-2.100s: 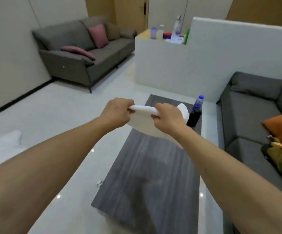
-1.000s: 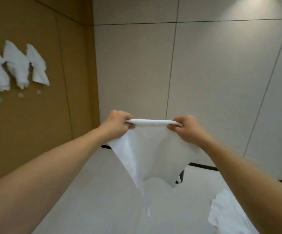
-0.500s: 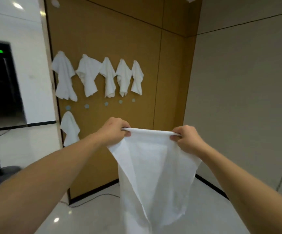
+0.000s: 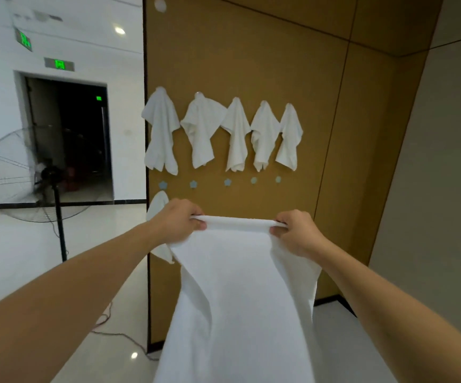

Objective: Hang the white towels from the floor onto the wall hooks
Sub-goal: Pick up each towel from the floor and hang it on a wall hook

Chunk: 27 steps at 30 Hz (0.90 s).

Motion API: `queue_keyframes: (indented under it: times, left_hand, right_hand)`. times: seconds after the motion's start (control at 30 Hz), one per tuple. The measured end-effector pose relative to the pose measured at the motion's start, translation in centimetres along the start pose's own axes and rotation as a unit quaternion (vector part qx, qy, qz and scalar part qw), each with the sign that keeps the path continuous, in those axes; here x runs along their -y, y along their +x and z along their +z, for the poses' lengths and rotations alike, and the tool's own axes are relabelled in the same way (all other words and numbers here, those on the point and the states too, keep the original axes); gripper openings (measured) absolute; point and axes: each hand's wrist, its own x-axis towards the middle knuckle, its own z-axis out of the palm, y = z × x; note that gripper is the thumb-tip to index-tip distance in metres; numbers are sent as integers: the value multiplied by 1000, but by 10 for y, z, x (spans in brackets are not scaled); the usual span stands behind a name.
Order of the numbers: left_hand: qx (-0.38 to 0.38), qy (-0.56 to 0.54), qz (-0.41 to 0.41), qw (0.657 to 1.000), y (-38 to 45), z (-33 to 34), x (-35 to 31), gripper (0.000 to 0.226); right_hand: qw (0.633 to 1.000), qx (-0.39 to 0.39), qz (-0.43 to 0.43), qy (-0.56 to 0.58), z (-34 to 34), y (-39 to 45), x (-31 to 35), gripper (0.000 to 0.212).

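I hold a white towel (image 4: 240, 294) stretched out in front of me. My left hand (image 4: 179, 223) grips its top left corner and my right hand (image 4: 297, 233) grips its top right corner; the cloth hangs down between my arms. Ahead stands the brown wall panel (image 4: 320, 120). Several white towels (image 4: 234, 135) hang in a row on its upper hooks. Below them runs a row of small bare pale blue hooks (image 4: 227, 182). One more hung towel (image 4: 159, 208) shows lower left, partly hidden behind my left hand.
A standing fan (image 4: 27, 175) on a black pole is at the left, its cable (image 4: 118, 331) trailing across the glossy floor to the panel's foot. A dark doorway (image 4: 69, 139) lies behind it. A grey wall (image 4: 439, 189) closes the right side.
My view has swung from the sofa area round to the hook wall, and the panel is now closer and more central. Both hands keep the same grip on the towel's top edge.
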Motion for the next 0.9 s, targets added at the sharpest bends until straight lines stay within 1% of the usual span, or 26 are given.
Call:
queue_keyframes:
  times: [0.03,0.07,0.23,0.33,0.4,0.5,0.57,0.77,0.87,0.9]
  left_hand:
    - [-6,5,-4,1000,17,1,15,10]
    - [-13,9,-6,1000,35,3,30,12]
    - [-13,30,-20,999,116,6,97,23]
    - [-10,35,-31,999,156,11,130,31]
    - [-5,40,-34,999,178,19,151,33]
    - [1,42,-58,997,210,34,181,28]
    - [-8,48,-62,997,233,47,200,22]
    - [-29,65,-92,993,306,78,244,16]
    - [-32,70,-127,989,351,95,263,12]
    - [-32,74,-137,987,364,100,269,12]
  right_hand:
    - [1000,2,-4,-3,8,22,2,27]
    - [1000,4,-8,-5,15,46,4,27]
    - [1000,16,-6,-10,51,153,9,23]
    - [1000,18,-8,7,74,206,6,29]
    - [999,35,-6,16,92,237,1,32]
    - [997,58,-2,50,122,282,-10,31]
    - [995,69,-4,67,141,314,-21,29]
    - [991,76,-40,102,191,411,-56,26]
    - [985,105,-61,121,212,470,-75,24]
    - [982,116,-67,133,218,488,-80,27]
